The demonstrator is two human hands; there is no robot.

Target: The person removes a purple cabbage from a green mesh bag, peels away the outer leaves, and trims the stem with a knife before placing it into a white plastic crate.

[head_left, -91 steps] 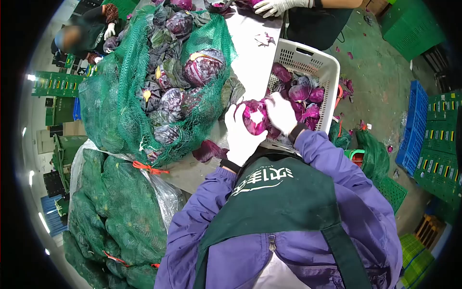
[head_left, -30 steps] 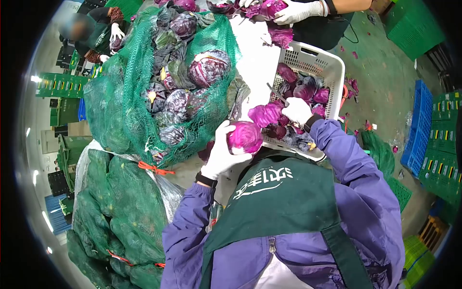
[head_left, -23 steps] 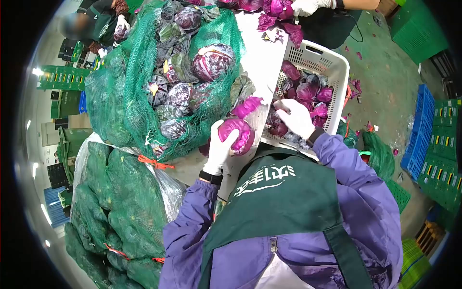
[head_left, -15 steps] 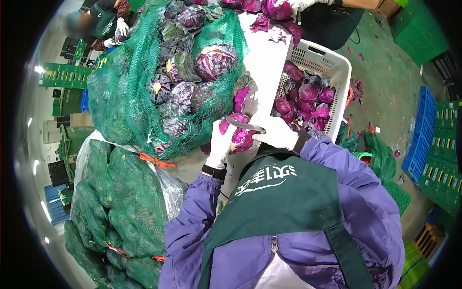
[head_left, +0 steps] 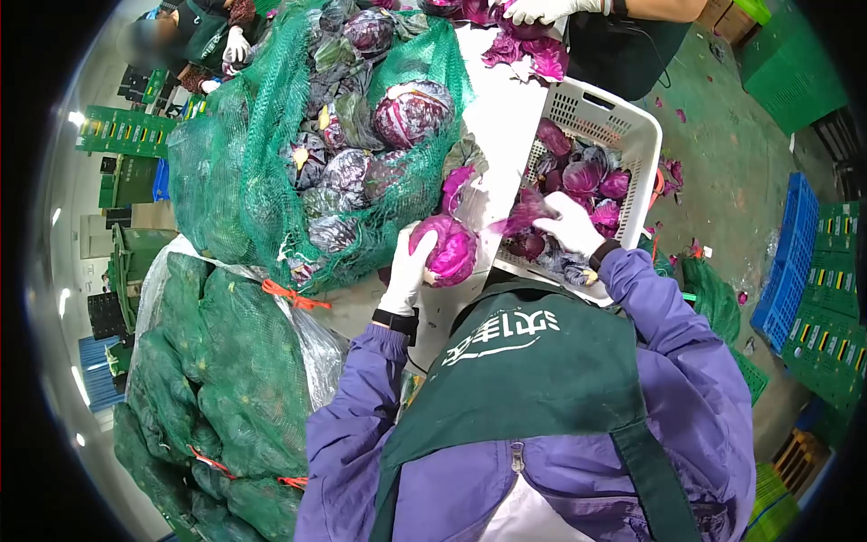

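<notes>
My left hand, in a white glove, grips a peeled red cabbage over the white table's near edge. The head's bright purple, glossy side faces up. My right hand, also gloved, is above the near part of a white crate. At its fingertips is a purple cabbage leaf, blurred by motion. I cannot make out a knife in this hand now. Loose purple leaves lie inside the crate. Beyond my left hand, a torn outer leaf rests on the table.
An open green net bag of whole red cabbages lies left on the table. Full net sacks with orange ties stand below it. Co-workers' gloved hands are at the top. Blue and green crates stand right.
My right hand has moved right from the cabbage to over the crate, with a leaf at its fingers. The knife seen before no longer shows. My left hand keeps hold of the cabbage.
</notes>
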